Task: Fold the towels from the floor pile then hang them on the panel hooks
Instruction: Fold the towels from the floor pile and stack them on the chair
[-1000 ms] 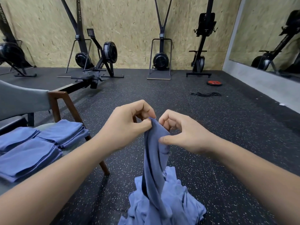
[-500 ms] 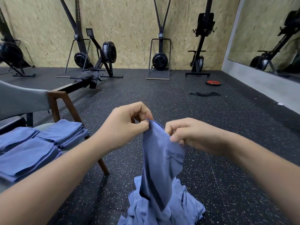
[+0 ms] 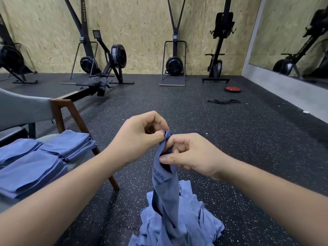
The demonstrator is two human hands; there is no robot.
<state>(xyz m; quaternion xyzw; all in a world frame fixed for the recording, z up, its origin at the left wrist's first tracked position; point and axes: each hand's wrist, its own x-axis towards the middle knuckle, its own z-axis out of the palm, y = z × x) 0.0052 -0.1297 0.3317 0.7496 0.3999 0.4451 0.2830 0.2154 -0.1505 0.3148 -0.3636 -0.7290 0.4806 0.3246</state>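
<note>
From the head camera, a heap of loose blue towels, the pile (image 3: 195,228), lies on the dark speckled floor (image 3: 248,157) at the bottom middle. One towel (image 3: 165,189) rises straight up from the pile, bunched into a narrow strip with dark lettering on it; its lower end runs into the pile.

Above the pile, the left hand (image 3: 140,137) pinches the towel's top corner between thumb and curled fingers. The right hand (image 3: 191,155), touching the left one, pinches the towel's edge just under that corner, its thumb on the near side of the cloth and its fingers curled behind.

Left of the pile stands a chair (image 3: 62,110) with a grey back and brown wooden legs. Folded towels (image 3: 35,166) of the same blue lie in three neat stacks on its seat.

Well beyond the pile, a rowing machine (image 3: 106,71) and other black exercise machines stand along a chipboard wall (image 3: 142,32). Beyond the pile to the right, a red weight plate (image 3: 233,89) and a black band (image 3: 223,101) lie on the floor, apart from each other, and a mirror (image 3: 292,41) covers the side wall.
</note>
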